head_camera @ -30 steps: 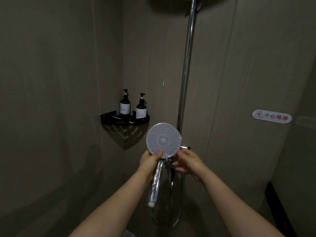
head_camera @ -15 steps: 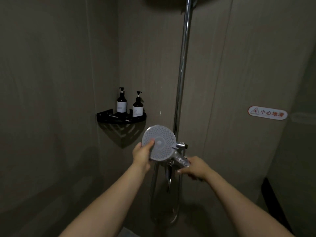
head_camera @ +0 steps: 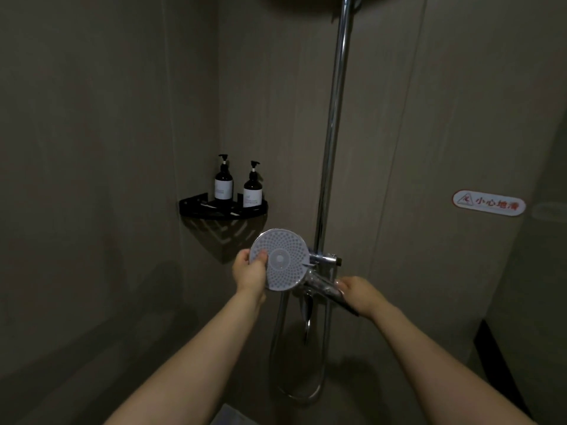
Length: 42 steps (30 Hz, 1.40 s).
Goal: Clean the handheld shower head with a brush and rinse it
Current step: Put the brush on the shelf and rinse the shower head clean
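The handheld shower head (head_camera: 283, 260) is a round grey disc dotted with nozzles, its face turned toward me, with a chrome handle (head_camera: 325, 286) running down to the right. My left hand (head_camera: 250, 273) grips the disc's left rim, thumb on the face. My right hand (head_camera: 360, 294) holds the lower end of the handle. No brush is visible in either hand.
A chrome riser pipe (head_camera: 333, 133) and mixer valve (head_camera: 326, 259) stand just behind the shower head. The hose (head_camera: 306, 394) loops below. A black corner shelf (head_camera: 221, 210) carries two pump bottles (head_camera: 223, 179). A red slip-warning sticker (head_camera: 489, 203) is on the right wall.
The shower head has tipped from upright to slanted, handle pointing right. My left hand shifted from the neck to the disc's rim; my right hand slid down to the handle's end.
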### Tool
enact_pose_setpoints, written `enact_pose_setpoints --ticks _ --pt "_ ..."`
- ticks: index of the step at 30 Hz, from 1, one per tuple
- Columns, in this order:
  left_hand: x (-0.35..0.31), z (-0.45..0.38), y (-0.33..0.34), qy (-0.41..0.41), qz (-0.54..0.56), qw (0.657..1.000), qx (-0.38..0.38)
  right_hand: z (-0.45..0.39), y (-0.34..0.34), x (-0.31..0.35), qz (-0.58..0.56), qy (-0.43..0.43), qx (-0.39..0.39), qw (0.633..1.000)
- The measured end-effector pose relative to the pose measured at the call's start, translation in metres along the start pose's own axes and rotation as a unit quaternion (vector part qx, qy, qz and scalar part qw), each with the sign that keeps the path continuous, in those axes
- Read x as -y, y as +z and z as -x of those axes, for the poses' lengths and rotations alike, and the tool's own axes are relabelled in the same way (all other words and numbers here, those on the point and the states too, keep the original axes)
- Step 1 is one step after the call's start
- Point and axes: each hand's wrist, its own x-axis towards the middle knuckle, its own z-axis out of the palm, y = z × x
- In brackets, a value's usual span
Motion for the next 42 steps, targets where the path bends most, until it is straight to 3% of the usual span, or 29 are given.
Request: enact_pose_setpoints --ticks 5,9,12,16,19,21,22,24,26,27,29,34,38,42 --pt "0.001 0.008 0.007 -0.002 0.005 1.0 0.014 0.003 0.017 0.035 0.017 -0.013 -0.041 0.999" --pt "-0.007 -0.007 -0.014 0.006 0.014 1.0 -0.015 0.005 0.008 0.009 0.054 -0.004 0.022 0.998" --pt "-0.004 -0.009 -0.018 0.0 -0.001 1.0 0.005 0.007 0.01 0.005 0.051 0.002 0.06 0.997" --pt "0.001 0.007 -0.003 -0.013 -0.025 0.996 0.084 0.01 0.029 0.032 -0.173 -0.049 0.052 0.982" --pt "0.001 0.002 -0.003 0.055 -0.153 0.982 0.1 0.016 0.032 0.033 -0.241 -0.043 0.058 0.968" --pt "0.001 0.0 -0.005 0.12 -0.287 0.944 0.108 0.021 0.034 0.03 -0.238 -0.041 0.07 0.968" --pt "0.003 0.0 -0.005 0.163 -0.371 0.908 0.111 0.024 0.034 0.03 -0.237 -0.04 0.079 0.967" --pt "0.01 0.006 -0.001 0.267 -0.548 0.782 0.127 0.025 0.038 0.033 -0.238 -0.021 0.085 0.967" --pt "0.019 0.016 0.005 0.333 -0.644 0.663 0.184 0.022 0.043 0.04 -0.262 0.024 0.068 0.962" --pt "0.023 0.019 0.008 0.34 -0.664 0.629 0.216 0.02 0.046 0.042 -0.279 0.046 0.059 0.957" --pt "0.027 0.017 0.008 0.328 -0.681 0.605 0.25 0.018 0.046 0.045 -0.285 0.059 0.055 0.955" --pt "0.027 0.013 0.004 0.286 -0.672 0.654 0.198 0.024 0.034 0.049 -0.18 0.026 0.07 0.981" --pt "0.033 0.016 0.003 0.262 -0.632 0.713 0.151 0.026 0.024 0.05 -0.133 0.001 0.066 0.989" --pt "0.02 0.013 0.004 0.139 -0.53 0.83 0.106 0.03 0.032 0.045 -0.118 -0.008 0.077 0.99"
